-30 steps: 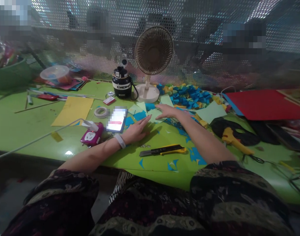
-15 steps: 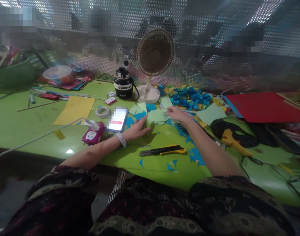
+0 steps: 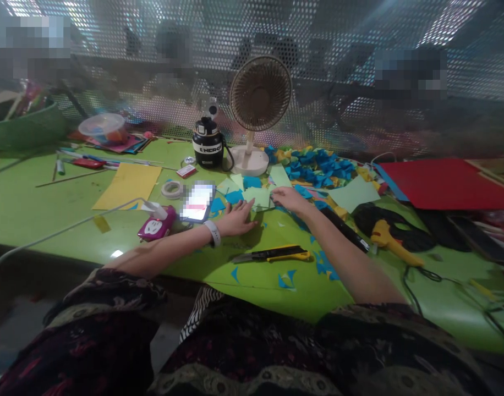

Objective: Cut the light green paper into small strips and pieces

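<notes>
Pale green paper pieces (image 3: 257, 197) lie stacked in the middle of the green table. My right hand (image 3: 291, 200) pinches the right edge of that paper between thumb and fingers. At the paper's lower left rests my left hand (image 3: 237, 219), fingers spread and fingertips close to the sheet. Blue paper scraps (image 3: 234, 196) are scattered beyond it. Nearer to me is a yellow and black utility knife (image 3: 277, 253), its blade pointing left. A lit phone (image 3: 199, 200) stands just left of my left hand. Behind my right hand is a heap of blue and yellow folded paper (image 3: 318, 168).
A desk fan (image 3: 260, 96) and a black bottle (image 3: 208, 144) stand at the back. Left are a tape roll (image 3: 172, 189), a purple socket (image 3: 157, 224) with a cable, and yellow paper (image 3: 128, 184). A yellow glue gun (image 3: 394, 243) and red sheets (image 3: 445, 179) lie right.
My right hand has come slightly left and toward me, with the pale green paper shifting under it. My left hand has moved a little to the right.
</notes>
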The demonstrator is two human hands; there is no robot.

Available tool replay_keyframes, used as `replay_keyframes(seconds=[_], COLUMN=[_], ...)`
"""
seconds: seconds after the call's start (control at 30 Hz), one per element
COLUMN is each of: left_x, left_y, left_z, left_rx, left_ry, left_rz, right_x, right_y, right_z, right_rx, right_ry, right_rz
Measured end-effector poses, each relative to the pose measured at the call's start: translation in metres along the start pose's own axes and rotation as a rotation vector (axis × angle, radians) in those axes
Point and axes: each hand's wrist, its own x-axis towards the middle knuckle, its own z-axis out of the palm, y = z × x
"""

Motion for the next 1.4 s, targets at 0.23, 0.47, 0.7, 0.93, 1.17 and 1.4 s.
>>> replay_keyframes(seconds=[0.23, 0.47, 0.7, 0.93, 1.17, 1.4], left_x=[-0.003, -0.008, -0.008, -0.009, -0.01, -0.011], left_y=[0.003, 0.002, 0.002, 0.002, 0.004, 0.006], left_z=[0.008, 0.011, 0.011, 0.01, 0.008, 0.007], left_rx=[0.008, 0.031, 0.04, 0.003, 0.006, 0.015], left_ry=[0.091, 0.151, 0.149, 0.16, 0.137, 0.122], left_rz=[0.004, 0.03, 0.034, 0.05, 0.052, 0.044], right_x=[0.005, 0.018, 0.018, 0.022, 0.015, 0.005], right_y=[-0.008, -0.02, -0.013, -0.006, -0.002, 0.002], right_z=[-0.013, -0.004, -0.016, -0.023, -0.031, -0.044], right_rx=[-0.283, -0.374, -0.223, 0.115, 0.282, 0.236], right_ry=[0.059, 0.014, 0.192, 0.332, 0.338, 0.27], right_rz=[0.01, -0.009, 0.028, 0.096, 0.124, 0.077])
